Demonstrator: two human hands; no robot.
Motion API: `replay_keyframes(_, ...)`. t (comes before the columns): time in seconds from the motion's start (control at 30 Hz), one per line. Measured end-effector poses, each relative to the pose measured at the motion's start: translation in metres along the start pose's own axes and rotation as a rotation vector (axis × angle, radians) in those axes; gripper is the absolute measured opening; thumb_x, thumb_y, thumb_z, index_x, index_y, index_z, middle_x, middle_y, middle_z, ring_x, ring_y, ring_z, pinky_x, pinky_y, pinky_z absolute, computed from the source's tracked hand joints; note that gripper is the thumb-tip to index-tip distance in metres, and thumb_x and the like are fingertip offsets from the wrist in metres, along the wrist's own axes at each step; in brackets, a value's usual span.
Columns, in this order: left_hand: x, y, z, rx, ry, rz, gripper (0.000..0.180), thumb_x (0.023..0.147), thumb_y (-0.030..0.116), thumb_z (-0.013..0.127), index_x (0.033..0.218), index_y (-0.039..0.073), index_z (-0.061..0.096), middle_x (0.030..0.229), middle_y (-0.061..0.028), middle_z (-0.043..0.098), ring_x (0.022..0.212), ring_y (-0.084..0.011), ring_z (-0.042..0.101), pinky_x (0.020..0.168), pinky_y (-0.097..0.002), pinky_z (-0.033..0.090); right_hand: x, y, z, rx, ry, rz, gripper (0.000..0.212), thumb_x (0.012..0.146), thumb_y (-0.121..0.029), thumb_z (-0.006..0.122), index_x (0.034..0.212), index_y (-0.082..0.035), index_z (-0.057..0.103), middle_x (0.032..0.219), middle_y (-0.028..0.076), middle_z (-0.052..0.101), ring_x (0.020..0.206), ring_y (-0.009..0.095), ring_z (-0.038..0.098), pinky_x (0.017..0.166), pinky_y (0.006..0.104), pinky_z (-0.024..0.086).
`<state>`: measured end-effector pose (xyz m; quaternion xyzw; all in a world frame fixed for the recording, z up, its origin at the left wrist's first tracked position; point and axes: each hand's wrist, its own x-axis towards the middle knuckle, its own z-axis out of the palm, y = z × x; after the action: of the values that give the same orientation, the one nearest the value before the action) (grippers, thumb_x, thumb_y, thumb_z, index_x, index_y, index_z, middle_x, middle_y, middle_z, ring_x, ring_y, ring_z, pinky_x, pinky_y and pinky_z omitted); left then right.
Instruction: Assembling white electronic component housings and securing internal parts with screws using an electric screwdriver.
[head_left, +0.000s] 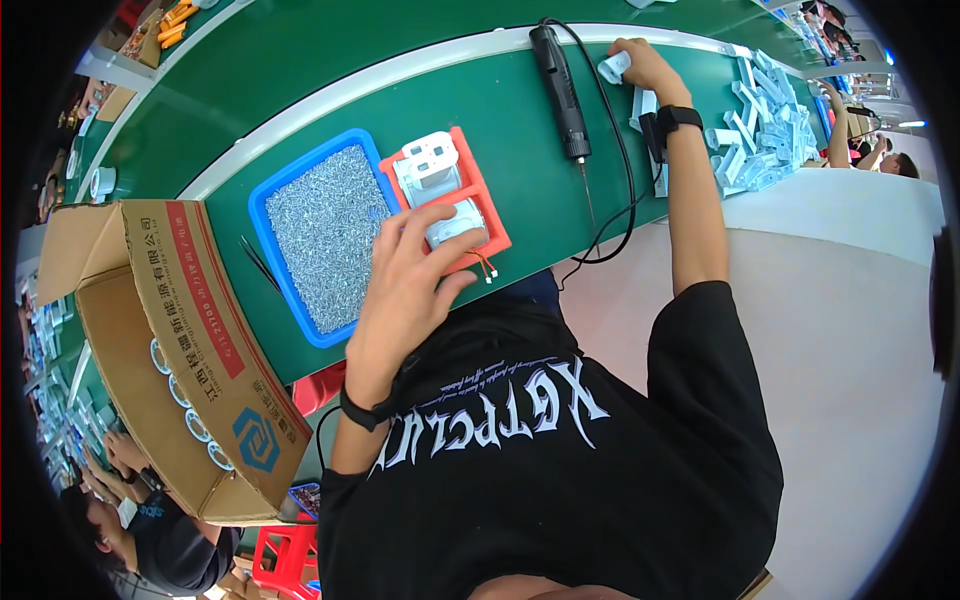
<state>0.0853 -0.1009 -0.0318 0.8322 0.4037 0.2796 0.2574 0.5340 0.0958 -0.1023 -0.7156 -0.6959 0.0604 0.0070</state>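
Observation:
My left hand (405,285) lies on a red fixture (475,170) on the green bench, its fingers and thumb closed around a white housing (455,222) in the fixture's near bay. Two thin wires (484,266) stick out by the fixture's near edge. A second white housing (430,165) sits in the far bay. My right hand (645,68), with a black wrist band (678,118), is stretched out to the far edge of the bench and grips a small white plastic part (612,68).
A blue tray (262,215) of several small screws sits left of the fixture, with black tweezers (258,262) beside it. A black electric screwdriver (560,90) and its cable lie between my hands. White plastic parts (765,125) are heaped at right. An open cardboard box (170,330) stands at left. Co-workers sit nearby.

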Motion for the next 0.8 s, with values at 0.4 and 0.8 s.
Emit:
replay_keyframes(0.4, -0.002, -0.015, 0.011, -0.384, -0.025, -0.119, 0.013, 0.083, 0.001, 0.065, 0.095, 0.004, 0.067, 0.090, -0.0100, 0.064, 0.077, -0.0284, 0.064, 0.067, -0.0363, 0.051, -0.068, -0.065, -0.089, 0.891, 0.077, -0.284, 0.036, 0.082, -0.004, 0.068, 0.116, -0.011, 0.061, 0.119, 0.007, 0.053, 0.110, 0.020, 0.056, 0.090, 0.0316, 0.048)
replay_keyframes(0.8, -0.004, -0.016, 0.017, -0.434, 0.063, -0.113, 0.011, 0.086, 0.001, 0.062, 0.096, 0.004, 0.067, 0.087, -0.0102, 0.065, 0.076, -0.0274, 0.065, 0.067, -0.0351, 0.052, -0.111, -0.185, -0.025, 1.486, -0.074, 0.208, 0.048, 0.080, -0.004, 0.066, 0.126, -0.005, 0.051, 0.101, 0.008, 0.055, 0.093, 0.020, 0.056, 0.093, 0.0321, 0.047)
